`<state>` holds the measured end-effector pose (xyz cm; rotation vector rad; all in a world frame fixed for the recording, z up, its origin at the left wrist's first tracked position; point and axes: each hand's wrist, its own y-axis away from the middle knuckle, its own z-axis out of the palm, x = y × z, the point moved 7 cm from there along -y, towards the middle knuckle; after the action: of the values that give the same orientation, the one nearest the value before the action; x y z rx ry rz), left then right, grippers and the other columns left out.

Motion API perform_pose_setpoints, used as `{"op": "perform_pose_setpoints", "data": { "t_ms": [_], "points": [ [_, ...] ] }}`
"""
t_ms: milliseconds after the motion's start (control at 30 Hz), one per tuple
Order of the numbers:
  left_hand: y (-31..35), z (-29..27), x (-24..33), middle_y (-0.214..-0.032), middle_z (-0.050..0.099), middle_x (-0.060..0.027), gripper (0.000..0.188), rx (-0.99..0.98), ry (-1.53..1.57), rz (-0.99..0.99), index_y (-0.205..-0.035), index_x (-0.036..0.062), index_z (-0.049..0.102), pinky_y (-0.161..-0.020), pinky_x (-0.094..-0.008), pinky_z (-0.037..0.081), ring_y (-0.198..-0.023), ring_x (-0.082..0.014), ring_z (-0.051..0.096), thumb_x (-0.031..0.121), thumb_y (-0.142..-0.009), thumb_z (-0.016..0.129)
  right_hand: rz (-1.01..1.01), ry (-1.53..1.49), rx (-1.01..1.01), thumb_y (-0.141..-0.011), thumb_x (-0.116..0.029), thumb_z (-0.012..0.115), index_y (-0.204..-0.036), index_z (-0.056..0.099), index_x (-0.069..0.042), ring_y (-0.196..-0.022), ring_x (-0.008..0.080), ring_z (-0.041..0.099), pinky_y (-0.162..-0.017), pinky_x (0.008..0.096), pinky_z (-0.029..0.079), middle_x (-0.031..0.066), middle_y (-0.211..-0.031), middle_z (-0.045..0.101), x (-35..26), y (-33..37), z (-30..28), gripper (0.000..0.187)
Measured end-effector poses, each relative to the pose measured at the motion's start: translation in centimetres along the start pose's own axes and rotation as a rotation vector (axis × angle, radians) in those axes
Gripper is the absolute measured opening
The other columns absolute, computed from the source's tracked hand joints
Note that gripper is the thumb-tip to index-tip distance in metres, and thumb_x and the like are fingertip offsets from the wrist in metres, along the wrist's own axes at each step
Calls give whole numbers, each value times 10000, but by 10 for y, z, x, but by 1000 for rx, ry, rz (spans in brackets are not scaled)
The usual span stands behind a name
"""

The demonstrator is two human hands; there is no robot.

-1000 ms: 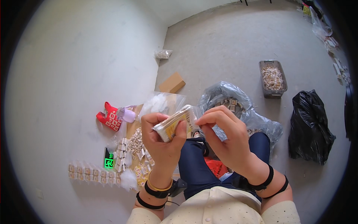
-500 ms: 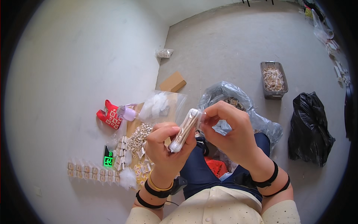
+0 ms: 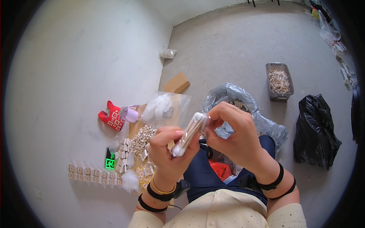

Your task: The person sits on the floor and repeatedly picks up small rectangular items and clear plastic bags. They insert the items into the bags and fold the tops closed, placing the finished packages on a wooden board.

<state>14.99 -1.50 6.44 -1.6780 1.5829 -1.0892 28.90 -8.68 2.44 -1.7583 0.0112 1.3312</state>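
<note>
A small clear packet of cotton swabs (image 3: 189, 135) is held slanted in front of me, its white cotton tips bunched at both ends. My left hand (image 3: 169, 146) grips its lower part between thumb and fingers. At the packet's upper right end, my right hand (image 3: 231, 127) pinches the loose edge of the clear film. Left of my left hand lies a heap of loose cotton swabs (image 3: 142, 137), with a row of filled packets (image 3: 122, 155) beside it. Small yellow-and-white pieces (image 3: 145, 174) are spread just below the heap.
Ahead sits a large clear plastic bag (image 3: 228, 91) holding packets. To the right stand a grey bin of swabs (image 3: 278, 80) and a black bag (image 3: 315, 131). At left are a red bag (image 3: 112, 117), a purple bottle (image 3: 131, 115), a cardboard box (image 3: 176, 83) and stacked packets (image 3: 93, 175).
The packet has shifted very slightly in my hands, and light now glints along its film. Both hands keep nearly the same places and grips.
</note>
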Motion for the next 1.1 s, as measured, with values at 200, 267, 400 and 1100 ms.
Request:
{"op": "perform_pose_setpoints", "data": {
  "t_ms": [200, 267, 400, 1100],
  "points": [
    [9, -6, -29, -894, 585, -44, 396, 25, 122, -279, -1028, 49, 471, -591, -204, 479, -693, -70, 573, 83, -804, 795, 110, -128, -39, -775, 0, 679, -873, 624, 9, -728, 142, 641, -697, 251, 510, 73, -816, 647, 6, 0, -1, 113],
    [15, -3, -40, -885, 596, -42, 386, 87, 392, -504, -1042, 51, 467, -566, -191, 480, -665, -63, 573, 94, -822, 781, 138, -150, -39, -779, 3, 673, -882, 634, 12, -735, 124, 629, -702, 244, 504, 63, -815, 650, 11, 2, -4, 111],
    [25, -2, -57, -847, 619, -30, 375, 140, 640, -783, -1064, 65, 471, -510, -179, 482, -609, -50, 567, 141, -847, 767, 180, -51, 40, -788, 19, 652, -885, 634, 11, -749, 106, 621, -707, 243, 504, 43, -796, 643, 26, 9, -50, 98],
    [71, -21, -71, -852, 495, -15, 237, 284, 331, -668, -975, 41, 466, -693, -219, 394, -767, -65, 438, 268, -1042, 471, 7, 259, -32, -824, -80, 722, -937, 574, -27, -750, 209, 571, -652, 309, 463, 95, -863, 537, 3, 13, 70, 193]
  ]
}}
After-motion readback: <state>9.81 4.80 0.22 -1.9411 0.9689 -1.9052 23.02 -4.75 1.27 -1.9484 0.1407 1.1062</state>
